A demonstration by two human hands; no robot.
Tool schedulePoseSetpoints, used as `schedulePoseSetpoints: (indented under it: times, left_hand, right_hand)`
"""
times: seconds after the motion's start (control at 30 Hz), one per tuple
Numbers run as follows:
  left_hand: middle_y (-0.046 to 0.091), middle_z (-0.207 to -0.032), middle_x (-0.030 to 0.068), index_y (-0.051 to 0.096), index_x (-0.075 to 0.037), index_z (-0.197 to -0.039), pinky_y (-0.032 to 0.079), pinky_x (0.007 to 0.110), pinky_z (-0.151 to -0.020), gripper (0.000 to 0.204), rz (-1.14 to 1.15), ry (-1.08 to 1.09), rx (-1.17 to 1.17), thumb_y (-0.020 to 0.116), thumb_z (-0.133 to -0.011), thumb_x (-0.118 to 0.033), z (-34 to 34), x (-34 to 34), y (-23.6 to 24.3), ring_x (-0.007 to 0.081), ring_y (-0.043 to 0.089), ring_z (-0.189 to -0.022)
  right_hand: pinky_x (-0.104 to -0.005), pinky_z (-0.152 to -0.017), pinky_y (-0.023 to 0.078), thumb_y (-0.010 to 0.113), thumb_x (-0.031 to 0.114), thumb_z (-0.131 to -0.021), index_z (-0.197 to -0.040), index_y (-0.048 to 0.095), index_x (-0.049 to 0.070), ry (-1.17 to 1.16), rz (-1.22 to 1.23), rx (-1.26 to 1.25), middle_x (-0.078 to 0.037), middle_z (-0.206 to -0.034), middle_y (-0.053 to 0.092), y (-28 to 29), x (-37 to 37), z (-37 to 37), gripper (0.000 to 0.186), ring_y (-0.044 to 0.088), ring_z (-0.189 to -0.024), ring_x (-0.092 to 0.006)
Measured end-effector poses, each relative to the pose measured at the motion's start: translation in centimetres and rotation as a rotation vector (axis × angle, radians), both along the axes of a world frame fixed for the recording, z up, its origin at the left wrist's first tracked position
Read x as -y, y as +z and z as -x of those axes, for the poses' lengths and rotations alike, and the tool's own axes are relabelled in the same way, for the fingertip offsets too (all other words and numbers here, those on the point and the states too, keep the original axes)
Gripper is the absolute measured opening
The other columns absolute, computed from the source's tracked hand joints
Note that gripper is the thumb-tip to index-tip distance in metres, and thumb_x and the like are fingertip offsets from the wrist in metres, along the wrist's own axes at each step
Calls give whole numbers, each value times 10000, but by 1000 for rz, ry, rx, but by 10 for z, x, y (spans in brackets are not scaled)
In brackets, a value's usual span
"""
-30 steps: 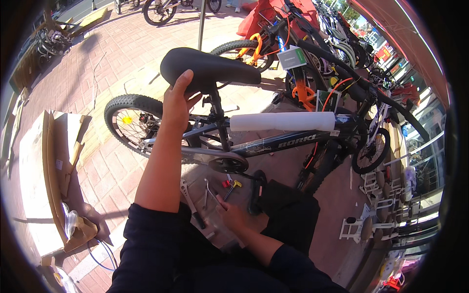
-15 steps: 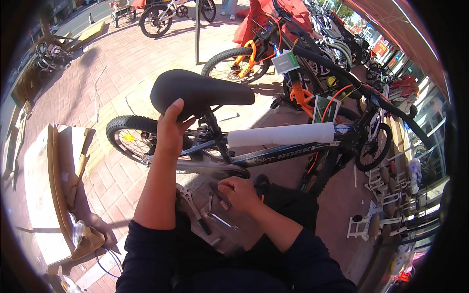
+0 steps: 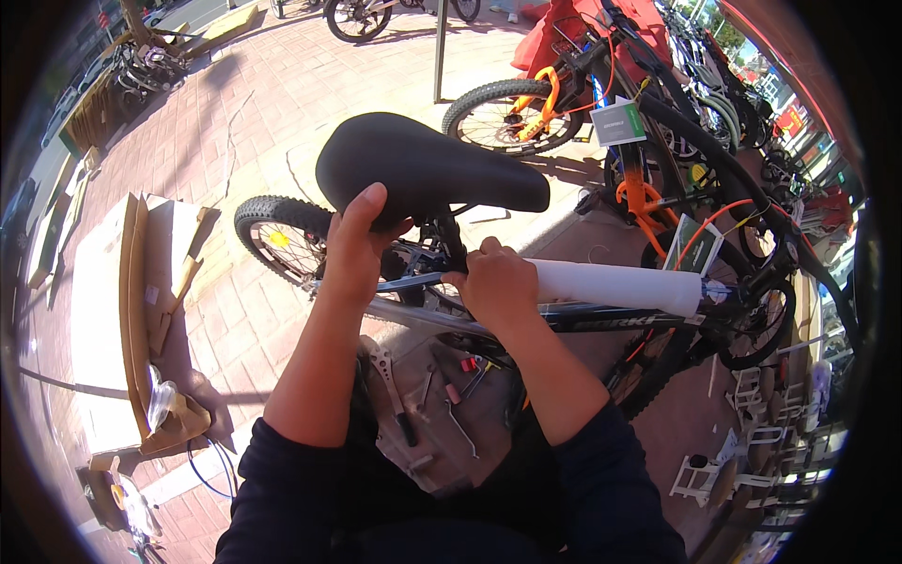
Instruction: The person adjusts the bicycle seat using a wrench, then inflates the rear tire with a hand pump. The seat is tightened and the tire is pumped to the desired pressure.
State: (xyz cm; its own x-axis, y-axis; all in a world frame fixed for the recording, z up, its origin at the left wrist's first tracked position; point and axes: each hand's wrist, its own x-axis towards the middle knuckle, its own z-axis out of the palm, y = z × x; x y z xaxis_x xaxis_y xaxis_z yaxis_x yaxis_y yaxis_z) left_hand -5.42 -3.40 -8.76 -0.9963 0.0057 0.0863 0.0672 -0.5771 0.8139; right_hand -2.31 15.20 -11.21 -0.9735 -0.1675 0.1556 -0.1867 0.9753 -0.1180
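Below, tool pouch (image 3: pixel 427 423) (pliers, hex keys); left hand (image 3: pixel 355 246) on saddle (image 3: pixel 423 169).

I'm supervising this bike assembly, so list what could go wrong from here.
1. The right hand works at the seat post clamp right under the black saddle; if the saddle drops or twists in the left hand, fingers could get pinched.
2. Loose tools in the tool pouch below could be knocked out onto the brick paving.
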Motion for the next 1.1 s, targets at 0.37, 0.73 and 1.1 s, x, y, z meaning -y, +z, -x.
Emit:
schedulePoseSetpoints:
  times: [0.37, 0.73, 1.1]
  left_hand:
    - [652, -1201, 89, 588, -50, -1259, 497, 433, -961, 482, 69, 11, 34, 592, -920, -392, 19, -11, 8, 229, 615, -1138]
    - [630, -1244, 109, 573, -39, -1282, 493, 395, -936, 539, 58, 9, 77, 632, -906, -420, 17, -11, 11, 234, 614, -1115]
    - [663, -1148, 139, 613, 18, -1190, 529, 340, -797, 403, 669, -385, 318, 666, -899, -255, 12, 13, -38, 211, 639, -1042]
  right_hand:
    - [-400, -647, 519, 690, 486, -834, -702, 691, 58, 188, 16, -102, -47, -787, 634, -10, -18, 21, 448, 667, -723, -270]
    - [-465, -577, 471, 655, 280, -861, -594, 611, 31, 141, 276, -218, -126, -678, 595, -42, 34, 8, 367, 620, -638, -351]
    - [-456, -673, 506, 667, 299, -859, -786, 699, 10, 220, 513, 93, -184, -768, 657, -25, 35, 8, 301, 657, -722, -362]
